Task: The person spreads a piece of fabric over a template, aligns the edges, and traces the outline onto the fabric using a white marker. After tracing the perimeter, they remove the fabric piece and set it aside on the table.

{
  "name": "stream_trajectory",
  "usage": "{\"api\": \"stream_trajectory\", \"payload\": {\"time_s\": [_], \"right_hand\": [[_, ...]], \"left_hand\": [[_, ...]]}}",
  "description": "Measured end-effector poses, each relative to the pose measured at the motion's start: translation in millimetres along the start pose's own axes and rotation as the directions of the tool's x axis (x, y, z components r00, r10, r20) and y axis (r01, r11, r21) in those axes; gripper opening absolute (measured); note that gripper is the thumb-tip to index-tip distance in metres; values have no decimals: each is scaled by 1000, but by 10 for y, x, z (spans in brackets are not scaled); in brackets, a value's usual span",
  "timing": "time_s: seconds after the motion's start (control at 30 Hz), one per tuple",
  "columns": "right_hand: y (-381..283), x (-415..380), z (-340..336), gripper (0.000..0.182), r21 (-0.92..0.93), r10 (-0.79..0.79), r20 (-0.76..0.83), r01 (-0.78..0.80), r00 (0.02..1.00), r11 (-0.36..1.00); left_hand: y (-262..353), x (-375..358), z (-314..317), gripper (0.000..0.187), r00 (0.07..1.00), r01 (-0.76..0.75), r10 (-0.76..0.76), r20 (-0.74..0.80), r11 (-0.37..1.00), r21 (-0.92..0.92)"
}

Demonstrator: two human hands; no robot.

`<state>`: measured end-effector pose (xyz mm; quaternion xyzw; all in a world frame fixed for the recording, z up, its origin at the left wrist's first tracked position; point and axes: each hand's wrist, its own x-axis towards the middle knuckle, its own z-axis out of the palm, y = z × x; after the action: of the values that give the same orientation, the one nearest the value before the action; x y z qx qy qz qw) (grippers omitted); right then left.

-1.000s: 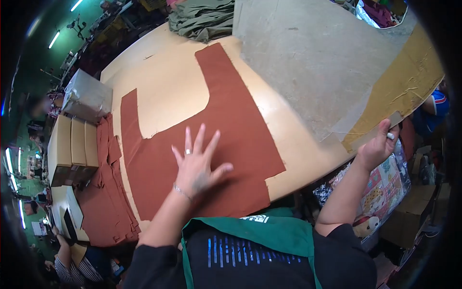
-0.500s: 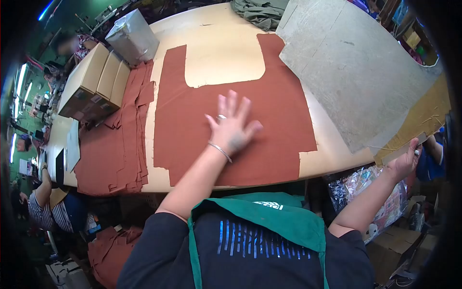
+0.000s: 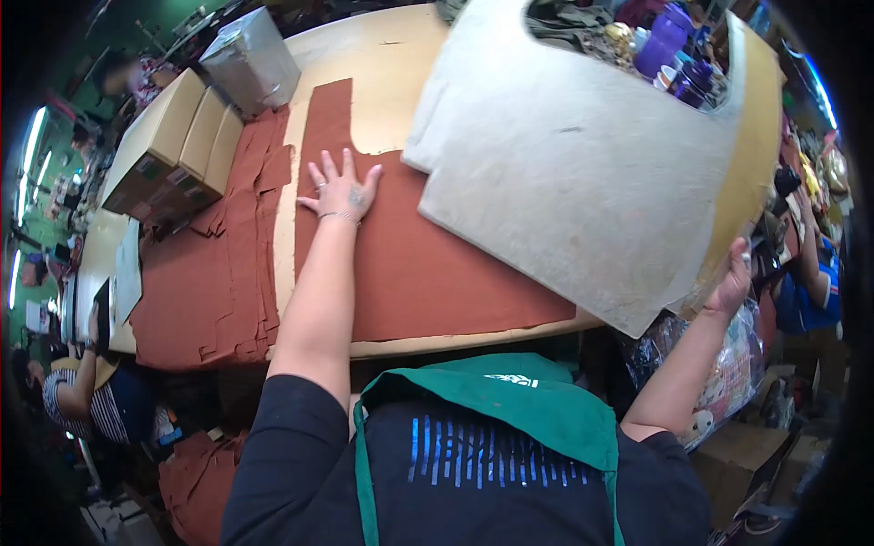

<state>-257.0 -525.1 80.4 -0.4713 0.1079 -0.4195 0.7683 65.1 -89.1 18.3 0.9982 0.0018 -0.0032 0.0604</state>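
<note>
rust cloth (image 3: 437, 273) lies flat on the table (image 3: 401, 82); my left hand (image 3: 341, 189) presses it, fingers spread, while my right hand (image 3: 731, 284) grips the tilted board (image 3: 583, 173), which could drag and wrinkle it.

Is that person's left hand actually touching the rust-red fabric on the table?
Touching. The head view shows the left hand lying flat, fingers spread, on the rust-red fabric, with no gap under the palm.

Three cardboard boxes (image 3: 168, 150), one template (image 3: 583, 173)
</note>
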Motion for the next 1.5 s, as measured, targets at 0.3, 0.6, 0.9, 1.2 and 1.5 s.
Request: {"api": "stream_trajectory", "payload": {"time_s": [0.3,0.6,0.9,1.2,1.5], "right_hand": [[758,-175,336,12,-89,162,62,-156,985,984],[1363,-501,893,35,-956,40,219,206,975,210],[1448,-433,1022,32,-968,40,248,246,968,40],[1494,-341,927,32,-970,96,196,178,976,166],[1575,3,899,37,-844,354,161,-57,921,534]], "left_hand": [[-1077,-60,-167,65,778,250,624,75,-197,-948],[-1709,-564,-157,48,918,191,322,231,151,-970],[-1271,-609,-234,35,985,-160,173,-27,830,-534],[-1427,-728,51,37,983,-177,149,-109,592,-786],[-1463,-691,26,42,998,-17,63,24,586,-810]]}}
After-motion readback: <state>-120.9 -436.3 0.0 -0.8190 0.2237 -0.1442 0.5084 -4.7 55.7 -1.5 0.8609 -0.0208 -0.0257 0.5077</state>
